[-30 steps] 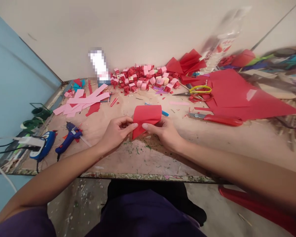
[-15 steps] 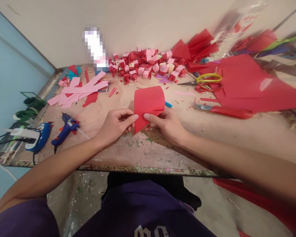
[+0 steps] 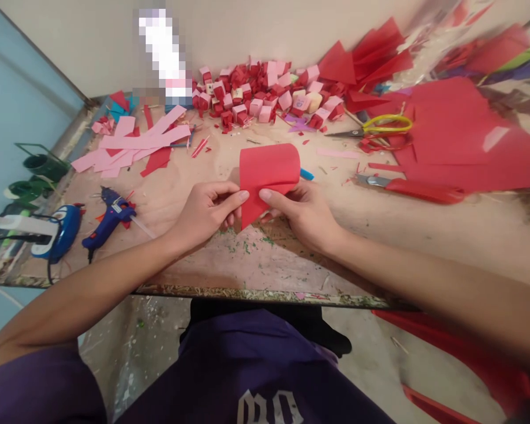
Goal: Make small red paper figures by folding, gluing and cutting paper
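Note:
A sheet of red paper (image 3: 269,165) is bent over on itself above the middle of the table, its far side a rounded curve and its near corner pointing down toward me. My left hand (image 3: 214,206) pinches its left edge between thumb and fingers. On the right side, my right hand (image 3: 302,212) grips it too, the thumb pressing on top and the fingers partly hidden beneath. Just behind the right hand lies a small blue piece (image 3: 307,174). Green crumbs (image 3: 265,238) are scattered on the wood under the hands.
Many small pink and red paper boxes (image 3: 256,106) are heaped against the wall. Pink strips (image 3: 136,141), a blue glue gun (image 3: 110,218) and a power strip (image 3: 57,235) lie left. Yellow-handled scissors (image 3: 386,123), red-handled scissors (image 3: 419,189) and large red sheets (image 3: 463,129) lie right.
The view has tilted slightly, so the table contents sit higher in the picture. Both hands keep hold of the red paper, whose fold looks slightly wider at the right.

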`<state>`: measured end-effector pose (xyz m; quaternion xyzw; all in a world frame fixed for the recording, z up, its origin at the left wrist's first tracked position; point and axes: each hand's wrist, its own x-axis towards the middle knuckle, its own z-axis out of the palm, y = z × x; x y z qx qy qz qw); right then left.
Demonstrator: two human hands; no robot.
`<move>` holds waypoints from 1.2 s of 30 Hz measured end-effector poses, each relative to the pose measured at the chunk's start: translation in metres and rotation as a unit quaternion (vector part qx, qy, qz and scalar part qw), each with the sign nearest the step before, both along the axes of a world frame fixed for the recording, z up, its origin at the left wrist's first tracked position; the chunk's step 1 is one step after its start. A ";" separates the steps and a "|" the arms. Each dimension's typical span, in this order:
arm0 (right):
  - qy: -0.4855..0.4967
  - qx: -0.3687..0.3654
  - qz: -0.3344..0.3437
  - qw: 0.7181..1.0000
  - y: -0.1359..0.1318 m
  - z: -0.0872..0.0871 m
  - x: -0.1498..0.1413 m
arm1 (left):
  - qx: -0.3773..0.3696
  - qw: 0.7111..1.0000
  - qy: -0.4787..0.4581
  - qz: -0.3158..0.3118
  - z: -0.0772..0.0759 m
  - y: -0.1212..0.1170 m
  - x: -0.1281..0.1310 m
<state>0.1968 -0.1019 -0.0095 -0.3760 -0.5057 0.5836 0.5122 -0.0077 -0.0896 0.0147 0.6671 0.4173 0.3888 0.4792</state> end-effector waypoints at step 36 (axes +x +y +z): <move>-0.095 -0.021 0.148 0.984 0.000 0.010 -0.001 | 0.102 0.991 -0.034 0.085 0.002 0.002 0.003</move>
